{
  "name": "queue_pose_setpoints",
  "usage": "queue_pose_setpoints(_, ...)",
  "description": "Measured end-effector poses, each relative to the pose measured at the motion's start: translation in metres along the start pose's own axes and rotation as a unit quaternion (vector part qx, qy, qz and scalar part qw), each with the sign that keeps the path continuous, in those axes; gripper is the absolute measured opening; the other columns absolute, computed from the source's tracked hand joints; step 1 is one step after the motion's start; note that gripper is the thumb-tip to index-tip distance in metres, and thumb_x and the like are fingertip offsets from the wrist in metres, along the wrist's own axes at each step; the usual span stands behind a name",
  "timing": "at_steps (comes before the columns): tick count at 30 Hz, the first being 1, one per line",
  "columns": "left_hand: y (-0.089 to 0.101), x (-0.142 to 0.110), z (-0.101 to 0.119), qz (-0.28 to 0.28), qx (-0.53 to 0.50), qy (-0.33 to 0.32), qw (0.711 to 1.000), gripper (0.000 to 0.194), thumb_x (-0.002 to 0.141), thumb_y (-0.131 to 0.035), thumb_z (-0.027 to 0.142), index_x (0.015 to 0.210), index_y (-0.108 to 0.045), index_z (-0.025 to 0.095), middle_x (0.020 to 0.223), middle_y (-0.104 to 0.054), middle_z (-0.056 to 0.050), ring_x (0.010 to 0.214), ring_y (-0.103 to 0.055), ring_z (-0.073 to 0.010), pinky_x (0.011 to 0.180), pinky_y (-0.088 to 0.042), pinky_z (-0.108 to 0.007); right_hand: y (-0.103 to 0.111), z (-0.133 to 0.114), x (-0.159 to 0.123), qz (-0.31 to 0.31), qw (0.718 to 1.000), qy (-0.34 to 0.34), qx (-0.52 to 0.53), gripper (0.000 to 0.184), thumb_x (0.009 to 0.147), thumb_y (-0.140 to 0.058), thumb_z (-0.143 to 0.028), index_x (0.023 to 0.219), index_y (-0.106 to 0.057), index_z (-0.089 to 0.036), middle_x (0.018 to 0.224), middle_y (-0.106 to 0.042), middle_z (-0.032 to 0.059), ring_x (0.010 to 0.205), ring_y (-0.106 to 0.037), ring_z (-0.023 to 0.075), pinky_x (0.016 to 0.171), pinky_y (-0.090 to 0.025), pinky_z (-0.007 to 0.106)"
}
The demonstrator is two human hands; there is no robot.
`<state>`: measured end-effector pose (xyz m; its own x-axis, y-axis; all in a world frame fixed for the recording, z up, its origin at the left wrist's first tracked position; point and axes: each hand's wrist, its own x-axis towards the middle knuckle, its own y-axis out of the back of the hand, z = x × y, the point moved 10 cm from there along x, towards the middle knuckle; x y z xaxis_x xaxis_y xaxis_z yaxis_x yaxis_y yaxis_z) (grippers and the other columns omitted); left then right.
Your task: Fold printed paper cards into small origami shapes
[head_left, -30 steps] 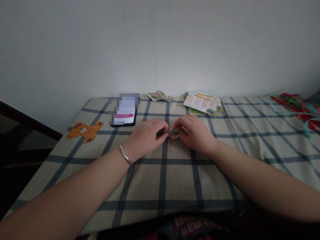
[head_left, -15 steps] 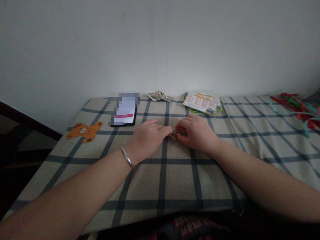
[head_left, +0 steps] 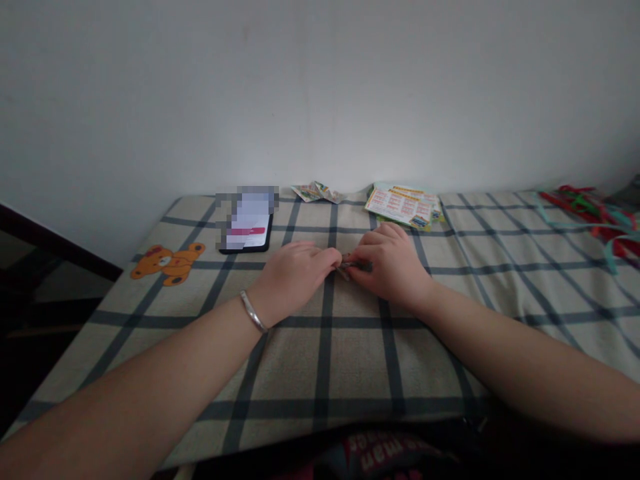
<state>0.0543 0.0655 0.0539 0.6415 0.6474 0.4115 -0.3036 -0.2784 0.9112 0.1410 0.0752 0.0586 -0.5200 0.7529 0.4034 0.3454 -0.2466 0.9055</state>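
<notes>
My left hand (head_left: 293,277) and my right hand (head_left: 393,263) meet at the middle of a checked cloth (head_left: 325,347). Between their fingertips lies a small folded piece of printed paper (head_left: 353,267), pressed flat against the cloth. The right hand's fingers are curled and pinch the paper. The left hand's fingers press together on its left end. A silver bangle (head_left: 251,311) circles my left wrist. Most of the paper is hidden under the fingers.
A phone (head_left: 246,227) with a lit screen lies at the back left. Folded paper scraps (head_left: 317,192) and a stack of printed leaflets (head_left: 404,205) lie by the wall. Coloured ribbons (head_left: 595,212) lie at the far right. A bear print (head_left: 167,261) marks the cloth's left side.
The paper was held a little open between both hands one second ago; it is now flattened on the cloth, with the fingertips of both hands closer together over it.
</notes>
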Motion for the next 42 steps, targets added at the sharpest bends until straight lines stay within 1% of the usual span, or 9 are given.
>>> queue_pose_setpoints(3,-0.002,0.000,-0.002,-0.010,-0.006,0.007,1.000,0.014,0.093,-0.049,0.020,0.090,-0.063,0.019,0.077,-0.065,-0.002,0.079,-0.063,-0.0198,0.072,-0.047,-0.032,-0.002,-0.001,0.000,-0.009,1.000,0.001,-0.001,0.012,0.082,-0.067,-0.034,0.081,-0.075,-0.025,0.082,-0.066,0.0032,0.087,-0.051,0.0228,0.084,-0.035,0.039)
queue_pose_setpoints(8,-0.006,-0.002,-0.005,-0.024,-0.020,0.025,0.999,0.011,0.093,-0.050,0.022,0.093,-0.061,0.020,0.085,-0.069,-0.002,0.081,-0.064,-0.0188,0.073,-0.047,-0.031,-0.004,0.002,0.001,-0.009,1.000,-0.004,0.013,0.009,0.079,-0.068,-0.027,0.078,-0.074,-0.021,0.099,-0.066,0.0068,0.095,-0.051,0.0246,0.087,-0.040,0.040)
queue_pose_setpoints(15,-0.010,-0.001,-0.005,-0.038,-0.050,0.035,0.997,0.010,0.093,-0.050,0.019,0.091,-0.059,0.019,0.088,-0.068,-0.002,0.082,-0.063,-0.0185,0.074,-0.047,-0.031,-0.010,0.004,0.003,-0.003,0.998,0.005,0.066,0.006,0.076,-0.066,-0.018,0.075,-0.071,-0.019,0.094,-0.066,0.0062,0.093,-0.054,0.0223,0.087,-0.044,0.036)
queue_pose_setpoints(22,-0.014,0.000,-0.015,-0.055,-0.092,0.067,0.992,0.006,0.089,-0.055,0.017,0.088,-0.059,0.020,0.084,-0.065,0.001,0.081,-0.061,-0.0177,0.074,-0.045,-0.031,-0.016,0.006,0.002,-0.006,0.993,0.021,0.115,0.012,0.082,-0.064,-0.022,0.088,-0.074,-0.021,0.097,-0.068,0.0048,0.095,-0.056,0.0200,0.091,-0.043,0.036)
queue_pose_setpoints(25,-0.014,0.000,-0.016,-0.052,-0.094,0.069,0.992,0.005,0.088,-0.056,0.017,0.087,-0.060,0.020,0.083,-0.065,0.001,0.081,-0.061,-0.0178,0.074,-0.044,-0.031,-0.014,0.004,0.002,-0.011,0.995,0.020,0.094,0.011,0.083,-0.065,-0.023,0.087,-0.075,-0.021,0.097,-0.069,0.0050,0.095,-0.055,0.0211,0.091,-0.043,0.037)
queue_pose_setpoints(29,-0.014,0.000,-0.014,-0.046,-0.101,0.053,0.992,0.005,0.088,-0.056,0.017,0.088,-0.059,0.020,0.085,-0.066,0.000,0.082,-0.061,-0.0173,0.074,-0.044,-0.030,-0.010,-0.005,0.004,-0.018,0.998,0.037,0.038,0.013,0.081,-0.064,-0.017,0.088,-0.075,-0.020,0.097,-0.068,0.0065,0.098,-0.053,0.0236,0.093,-0.042,0.039)
queue_pose_setpoints(32,-0.015,-0.001,-0.016,-0.043,-0.110,0.061,0.991,0.005,0.088,-0.056,0.018,0.088,-0.061,0.021,0.085,-0.066,0.001,0.082,-0.061,-0.0172,0.075,-0.045,-0.030,-0.011,-0.009,0.004,-0.012,0.997,0.058,0.043,0.016,0.080,-0.064,-0.014,0.088,-0.076,-0.021,0.096,-0.067,0.0063,0.099,-0.051,0.0234,0.093,-0.042,0.038)
queue_pose_setpoints(37,-0.015,-0.003,-0.021,-0.041,-0.120,0.083,0.989,0.004,0.087,-0.058,0.020,0.087,-0.062,0.021,0.083,-0.067,0.001,0.079,-0.062,-0.0162,0.071,-0.044,-0.028,-0.012,-0.002,0.003,0.003,0.995,0.054,0.081,0.016,0.085,-0.063,-0.019,0.091,-0.076,-0.024,0.097,-0.067,0.0049,0.097,-0.053,0.0211,0.091,-0.043,0.037)
queue_pose_setpoints(42,-0.012,-0.002,-0.017,-0.049,-0.096,0.074,0.991,0.003,0.088,-0.057,0.020,0.088,-0.060,0.021,0.083,-0.066,0.001,0.078,-0.061,-0.0169,0.069,-0.043,-0.029,-0.003,0.000,0.001,0.004,0.999,0.033,0.004,0.008,0.081,-0.069,-0.025,0.082,-0.075,-0.021,0.103,-0.066,0.0079,0.103,-0.051,0.0259,0.090,-0.044,0.040)
